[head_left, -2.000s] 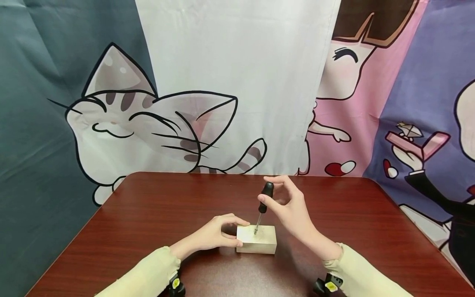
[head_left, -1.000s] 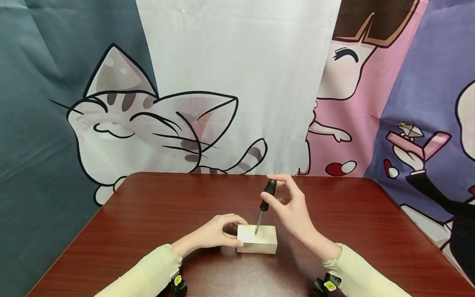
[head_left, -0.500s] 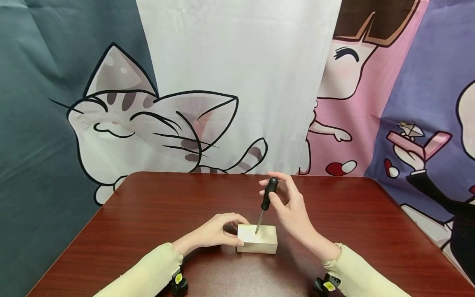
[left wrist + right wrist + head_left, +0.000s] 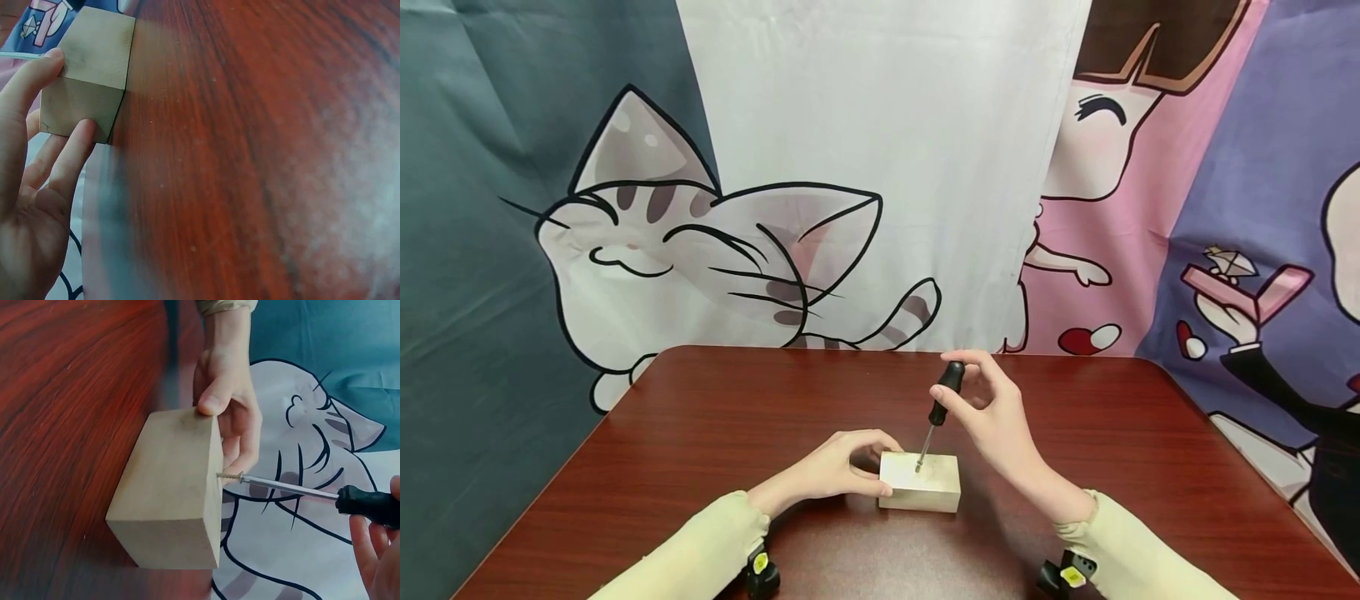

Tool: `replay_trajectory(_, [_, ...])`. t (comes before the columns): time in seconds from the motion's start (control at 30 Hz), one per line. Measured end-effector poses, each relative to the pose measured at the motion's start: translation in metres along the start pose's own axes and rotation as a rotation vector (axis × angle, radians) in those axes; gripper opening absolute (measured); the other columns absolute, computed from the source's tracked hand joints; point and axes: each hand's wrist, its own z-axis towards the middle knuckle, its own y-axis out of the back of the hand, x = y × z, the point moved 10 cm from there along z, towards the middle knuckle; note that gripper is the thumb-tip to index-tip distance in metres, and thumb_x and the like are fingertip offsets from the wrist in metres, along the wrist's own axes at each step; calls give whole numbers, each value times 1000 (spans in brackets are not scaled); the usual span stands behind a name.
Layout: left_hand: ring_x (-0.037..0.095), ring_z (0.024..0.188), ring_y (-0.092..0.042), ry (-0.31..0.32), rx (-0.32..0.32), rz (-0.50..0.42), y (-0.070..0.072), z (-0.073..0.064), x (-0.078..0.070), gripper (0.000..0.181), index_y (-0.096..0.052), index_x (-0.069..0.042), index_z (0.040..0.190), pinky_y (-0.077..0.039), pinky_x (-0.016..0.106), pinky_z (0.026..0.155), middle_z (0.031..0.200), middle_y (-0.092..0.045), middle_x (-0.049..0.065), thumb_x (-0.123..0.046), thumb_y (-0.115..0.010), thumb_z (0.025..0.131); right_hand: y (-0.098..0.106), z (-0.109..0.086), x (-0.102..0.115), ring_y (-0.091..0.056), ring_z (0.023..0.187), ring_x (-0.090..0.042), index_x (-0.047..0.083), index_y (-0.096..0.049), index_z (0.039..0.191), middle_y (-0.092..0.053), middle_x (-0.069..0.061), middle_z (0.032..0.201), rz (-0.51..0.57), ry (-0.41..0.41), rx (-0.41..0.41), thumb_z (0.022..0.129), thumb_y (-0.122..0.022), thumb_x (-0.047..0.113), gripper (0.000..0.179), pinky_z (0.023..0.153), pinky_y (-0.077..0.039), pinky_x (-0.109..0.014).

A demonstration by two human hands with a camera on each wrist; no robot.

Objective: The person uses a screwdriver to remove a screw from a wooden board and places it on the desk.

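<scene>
My left hand (image 4: 831,468) grips the left end of a pale wooden block (image 4: 936,493) lying on the table, thumb at its near side and fingers at its far side. In the right wrist view a screw (image 4: 229,477) stands partly sunk in the block's top face, its threads showing. The tip of a screwdriver (image 4: 290,487) with a black handle meets the screw's head. Above the block, my right hand (image 4: 998,421) pinches that handle between thumb and fingers, the tool leaning slightly right.
The reddish-brown wooden table (image 4: 722,408) stretches around the block. Behind it hangs a cloth backdrop (image 4: 887,125) with a cartoon cat and figures. Small black devices with yellow marks sit at both wrists.
Half a second ago the right fingers were spread looser around the handle; now they pinch it again. The handle leans slightly farther right than before. Block and left hand stay nearly still.
</scene>
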Motion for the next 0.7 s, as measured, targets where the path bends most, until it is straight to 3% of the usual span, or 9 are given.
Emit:
replay_trajectory(0.17, [6, 98, -69, 6, 2, -5, 0, 0, 2, 40, -65, -29, 116, -59, 24, 80, 104, -71, -5, -29, -83, 80, -1, 0, 2, -69, 68, -12, 23, -63, 126, -68, -10, 96, 46, 15, 41, 89, -75, 16, 40, 62, -57, -25])
replay_trajectory(0.4, [7, 97, -69, 1, -2, -6, 0, 0, 3, 40, -65, -28, 116, -59, 24, 81, 104, -71, -2, -30, -83, 80, -8, -1, 5, -71, 98, -9, 22, -55, 138, -70, -9, 111, 60, 86, 87, 96, -62, 4, 46, 88, -56, -20])
replay_trajectory(0.53, [7, 97, -69, -21, -4, 5, -1, 0, 2, 40, -65, -25, 117, -59, 23, 81, 105, -71, 0, -30, -82, 81, -11, -3, 7, -71, 96, -9, 15, -47, 137, -69, -11, 114, 89, 102, 89, 96, -59, -1, 46, 84, -59, -23])
replay_trajectory(0.7, [7, 97, -69, -23, 0, -1, -1, -1, 2, 41, -65, -26, 118, -58, 24, 83, 104, -71, -1, -29, -82, 81, -6, -4, 7, -70, 77, -11, 16, -50, 125, -67, -6, 109, 0, 76, 12, 87, -75, 10, 46, 64, -59, -25])
